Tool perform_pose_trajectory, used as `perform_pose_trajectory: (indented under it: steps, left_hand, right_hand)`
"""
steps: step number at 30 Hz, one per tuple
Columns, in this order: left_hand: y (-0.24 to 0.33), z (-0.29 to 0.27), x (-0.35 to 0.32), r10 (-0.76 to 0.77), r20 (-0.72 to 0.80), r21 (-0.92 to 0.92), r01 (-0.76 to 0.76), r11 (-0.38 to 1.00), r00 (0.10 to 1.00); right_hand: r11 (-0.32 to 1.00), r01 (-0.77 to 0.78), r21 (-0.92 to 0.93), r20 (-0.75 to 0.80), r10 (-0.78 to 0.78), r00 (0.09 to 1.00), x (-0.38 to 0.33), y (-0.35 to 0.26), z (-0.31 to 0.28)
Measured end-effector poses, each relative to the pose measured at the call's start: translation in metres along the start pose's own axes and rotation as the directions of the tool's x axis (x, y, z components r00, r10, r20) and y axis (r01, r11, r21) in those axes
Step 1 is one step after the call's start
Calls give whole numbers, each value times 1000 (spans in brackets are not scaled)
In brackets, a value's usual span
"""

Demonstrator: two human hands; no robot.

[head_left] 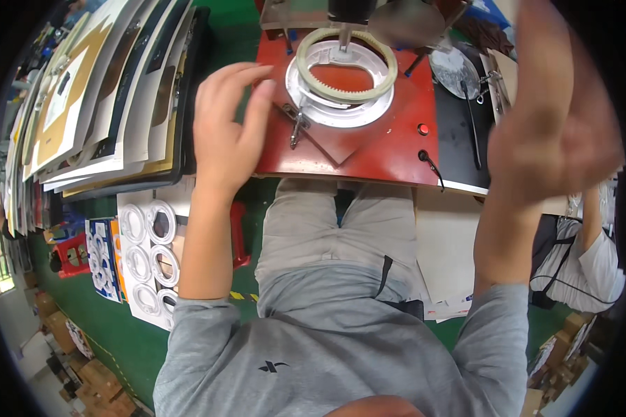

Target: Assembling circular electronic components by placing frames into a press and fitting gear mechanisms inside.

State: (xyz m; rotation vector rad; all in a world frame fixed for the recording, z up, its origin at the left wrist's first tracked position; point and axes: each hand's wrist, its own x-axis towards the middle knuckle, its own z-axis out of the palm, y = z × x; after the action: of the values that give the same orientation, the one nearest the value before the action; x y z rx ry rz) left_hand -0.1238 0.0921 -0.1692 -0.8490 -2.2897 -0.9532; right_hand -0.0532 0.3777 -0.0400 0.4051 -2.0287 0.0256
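My left hand [229,128] is at the left edge of the red work plate [389,153], its thumb and fingers apart and nothing seen between them. Close to it is a small metal clamp [297,126] fixed on the plate. To its right, a white ring-shaped part [347,119] lies flat on the plate. A beige ring with inner teeth [391,76] sits over it, under a metal fitting [343,50]. My right hand [559,118] is raised at the far right, away from the plate. Motion smears its fingers, so whether it holds anything is unclear.
Stacked sheets and boards [118,104] stand at the left. Below them, white rings [137,264] lie in rows on a board. The plate carries a red button [423,129] and a black cable [431,165]. A round grey dish [454,73] is at right. Another person [580,267] sits farther right.
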Motion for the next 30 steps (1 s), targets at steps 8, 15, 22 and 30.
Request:
perform_pose_trajectory:
  steps: [8, 15, 22, 30]
  left_hand:
    - [-28, 25, -50, -523, 129, -521, 507, 687, 842]
    - [-41, 13, -61, -459, 93, -395, 456, 798, 884]
    - [-39, 23, -57, -528, 161, -510, 529, 679, 834]
    - [-47, 20, -62, -517, 183, -505, 531, 681, 836]
  right_hand:
    - [919, -394, 10, 612, 306, 729, -139, -19, -17]
    - [927, -376, -6, 703, 271, 658, -142, -41, -17]
    - [952, -306, 23, 734, 192, 652, -137, -22, -25]
    - [887, -408, 218, 447, 281, 849, -114, -12, -12]
